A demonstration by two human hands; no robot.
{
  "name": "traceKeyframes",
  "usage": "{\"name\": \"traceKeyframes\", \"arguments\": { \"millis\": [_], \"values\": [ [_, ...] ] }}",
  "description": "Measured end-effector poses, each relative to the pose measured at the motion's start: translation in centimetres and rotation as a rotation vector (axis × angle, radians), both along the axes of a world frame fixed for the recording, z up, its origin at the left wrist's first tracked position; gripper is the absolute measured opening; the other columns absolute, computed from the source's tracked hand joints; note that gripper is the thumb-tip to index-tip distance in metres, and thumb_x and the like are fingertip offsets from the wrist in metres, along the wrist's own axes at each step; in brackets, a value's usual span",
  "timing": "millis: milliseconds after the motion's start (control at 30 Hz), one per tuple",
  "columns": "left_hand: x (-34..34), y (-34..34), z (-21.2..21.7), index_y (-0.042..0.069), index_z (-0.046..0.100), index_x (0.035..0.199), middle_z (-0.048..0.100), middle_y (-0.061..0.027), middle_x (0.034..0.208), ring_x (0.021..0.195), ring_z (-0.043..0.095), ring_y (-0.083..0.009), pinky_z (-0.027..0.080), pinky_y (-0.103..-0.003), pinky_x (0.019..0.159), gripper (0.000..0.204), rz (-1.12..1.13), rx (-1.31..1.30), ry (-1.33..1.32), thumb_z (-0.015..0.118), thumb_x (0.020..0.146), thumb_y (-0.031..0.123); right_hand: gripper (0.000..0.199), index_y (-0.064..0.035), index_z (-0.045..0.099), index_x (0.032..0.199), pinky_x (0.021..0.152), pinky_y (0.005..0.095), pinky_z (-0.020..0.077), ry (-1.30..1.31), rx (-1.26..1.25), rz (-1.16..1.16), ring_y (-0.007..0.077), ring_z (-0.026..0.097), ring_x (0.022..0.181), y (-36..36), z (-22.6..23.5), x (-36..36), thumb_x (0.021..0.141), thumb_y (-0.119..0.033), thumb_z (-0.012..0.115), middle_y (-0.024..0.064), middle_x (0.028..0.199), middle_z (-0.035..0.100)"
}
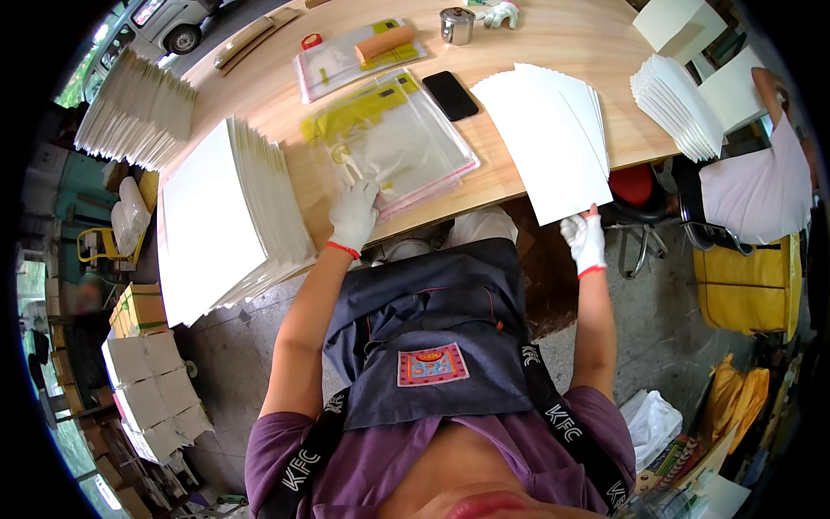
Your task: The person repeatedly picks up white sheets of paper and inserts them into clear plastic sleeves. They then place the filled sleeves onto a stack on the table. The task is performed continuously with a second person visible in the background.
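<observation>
My left hand (pixel 353 218), in a white glove with a red cuff, is at the near edge of a pile of clear plastic bags (pixel 415 143) with yellow-green printing. Its fingers are drawn together on the top bag's edge. In a matching glove, my right hand (pixel 585 242) grips the near corner of a white sheet (pixel 566 186), thumb and bare-looking fingertip at the corner. That sheet lies on top of a fanned stack of white sheets and juts past the table's front edge. A black phone (pixel 450 95) rests between the bags and the sheets.
Tall white stacks (pixel 212 216) stand at the table's left, with another (pixel 134 108) behind. A metal cup (pixel 456 26), a brown roll (pixel 385 42) on more bags and a spare glove (pixel 499 15) lie farther back. Another person (pixel 756 182) sits at the right by more white stacks (pixel 674 104).
</observation>
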State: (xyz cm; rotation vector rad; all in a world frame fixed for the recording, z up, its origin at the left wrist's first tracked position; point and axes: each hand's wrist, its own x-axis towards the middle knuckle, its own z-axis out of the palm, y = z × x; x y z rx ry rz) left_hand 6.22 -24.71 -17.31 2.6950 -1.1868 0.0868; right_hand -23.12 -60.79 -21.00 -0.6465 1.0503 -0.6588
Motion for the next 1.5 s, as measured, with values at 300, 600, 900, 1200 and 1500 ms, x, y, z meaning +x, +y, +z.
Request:
{"name": "traceKeyframes", "arguments": {
  "millis": [300,600,900,1200,1500],
  "values": [
    [0.2,1.8,-0.3,0.015,0.061,0.100,0.061,-0.0035,0.101,0.098,0.057,-0.0277,0.050,-0.040,0.081,0.030,0.070,-0.191,0.123,0.057,0.073,0.004,0.025,-0.0084,0.052,0.118,0.030,0.0215,0.0264,-0.171,-0.306,0.195,0.0072,0.042,0.040,0.5,5.1,1.6,0.094,-0.013,0.056,0.0060,0.080,0.061],
    [0.3,2.9,-1.1,0.013,0.061,0.100,0.062,-0.0036,0.104,0.098,0.057,-0.0281,0.049,-0.038,0.082,0.036,-0.019,-0.352,0.179,0.056,0.068,-0.002,0.052,0.0058,0.049,0.128,0.089,0.0357,0.0503,-0.225,-0.040,0.750,0.0258,0.062,0.103,11.2,5.9,-2.7,0.086,-0.024,0.054,0.0164,0.115,0.062],
    [0.4,2.1,1.2,0.013,0.065,0.105,0.062,-0.0059,0.100,0.082,0.058,-0.0254,0.047,-0.037,0.071,0.038,0.125,-0.422,0.443,0.051,0.075,-0.003,0.027,0.0000,0.053,0.115,0.080,0.0334,0.0546,-0.249,0.134,0.388,0.0209,0.064,0.096,14.0,3.3,-1.7,0.094,-0.016,0.052,0.0101,0.108,0.062],
    [-0.4,2.6,1.4,0.003,0.049,0.088,0.064,-0.0050,0.102,0.070,0.051,-0.0209,0.043,-0.030,0.065,0.014,-0.136,-0.474,0.308,0.046,0.080,-0.009,0.032,0.0014,0.051,0.123,0.085,0.0335,0.0511,-0.341,0.013,0.371,0.0204,0.062,0.100,17.0,4.9,0.4,0.095,-0.015,0.051,0.0110,0.112,0.061],
    [-6.8,-3.6,-4.4,0.004,0.033,0.142,0.050,-0.0141,0.133,0.113,0.054,-0.0194,0.051,-0.033,0.088,0.054,0.322,-1.771,0.986,0.046,0.090,-0.003,0.019,-0.0072,0.054,0.110,0.041,0.0202,0.0406,-0.253,-0.003,0.351,0.0069,0.054,0.053,20.1,7.6,1.0,0.095,-0.020,0.056,0.0016,0.081,0.061]
  ]
}}
